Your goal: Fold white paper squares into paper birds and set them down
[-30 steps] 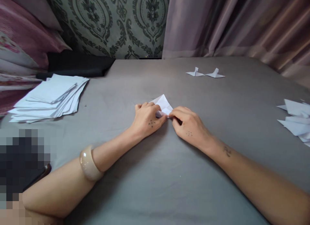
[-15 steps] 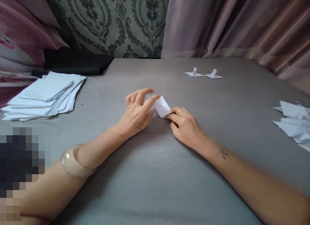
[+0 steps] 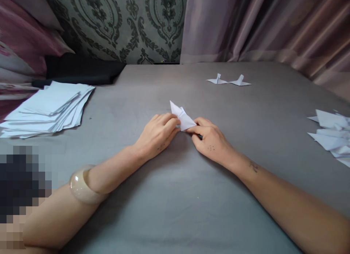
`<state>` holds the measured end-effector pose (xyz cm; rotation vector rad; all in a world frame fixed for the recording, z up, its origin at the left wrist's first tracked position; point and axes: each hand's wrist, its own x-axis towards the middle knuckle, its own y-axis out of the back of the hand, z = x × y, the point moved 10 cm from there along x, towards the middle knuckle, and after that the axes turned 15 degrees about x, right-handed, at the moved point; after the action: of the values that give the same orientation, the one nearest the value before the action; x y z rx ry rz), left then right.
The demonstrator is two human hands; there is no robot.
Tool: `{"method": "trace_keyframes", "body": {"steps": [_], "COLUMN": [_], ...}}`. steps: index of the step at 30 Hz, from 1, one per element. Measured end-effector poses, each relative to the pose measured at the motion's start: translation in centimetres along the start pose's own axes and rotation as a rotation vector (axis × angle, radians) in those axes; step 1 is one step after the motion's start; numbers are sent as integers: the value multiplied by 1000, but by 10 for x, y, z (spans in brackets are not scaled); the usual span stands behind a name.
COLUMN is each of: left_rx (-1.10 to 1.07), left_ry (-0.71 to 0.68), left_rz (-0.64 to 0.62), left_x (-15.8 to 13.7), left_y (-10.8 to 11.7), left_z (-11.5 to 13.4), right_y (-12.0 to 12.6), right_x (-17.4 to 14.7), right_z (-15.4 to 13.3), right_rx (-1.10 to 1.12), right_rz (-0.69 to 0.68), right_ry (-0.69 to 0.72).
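A small folded piece of white paper (image 3: pixel 185 120) is held between my two hands over the middle of the grey cloth. One pointed flap of it sticks up to the upper left. My left hand (image 3: pixel 161 132) is closed on its left side, with fingertips curled against the folds. At the right corner, my right hand (image 3: pixel 210 137) pinches the paper between thumb and fingers. Its fingertips are partly hidden behind and under the paper. A pale bangle (image 3: pixel 86 186) circles my left forearm.
A stack of white paper sheets (image 3: pixel 51 108) lies at the left. Two folded paper figures (image 3: pixel 228 81) stand at the back right. Several folded white papers (image 3: pixel 332 132) are heaped at the right edge. Black cloth (image 3: pixel 82 69) lies behind the stack, and curtains (image 3: pixel 259 24) hang behind.
My left hand was spread with its fingers raised; now it has closed on the paper's left side. A pointed flap now stands out at the upper left. My right hand keeps its pinch.
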<state>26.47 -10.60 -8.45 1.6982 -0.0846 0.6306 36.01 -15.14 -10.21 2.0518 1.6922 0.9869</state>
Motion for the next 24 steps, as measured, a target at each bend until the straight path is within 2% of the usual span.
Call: {"method": "trace_keyframes", "body": {"steps": [8,13,15,20,24], "left_rx": [-42,-63,-80,-86,-114], "left_ry": [-132,-175,-191,-208,-215], "left_rz": [-109,-118,-121,-171,-210], "left_x": [-1,-2,-3,-4,-4], "left_y": [-9,-6,-5,-8,-11], "left_z": [15,19,21,21,22], "right_y": [4,15,19,27,27], "right_x": [3,3,3,3,2], "right_z": [3,28,35,39,39], "right_rx": [122,251,254,142,36], "right_rz": [10,99,132,205,208], "right_ry": [-67,-320,-363,-325,-321]}}
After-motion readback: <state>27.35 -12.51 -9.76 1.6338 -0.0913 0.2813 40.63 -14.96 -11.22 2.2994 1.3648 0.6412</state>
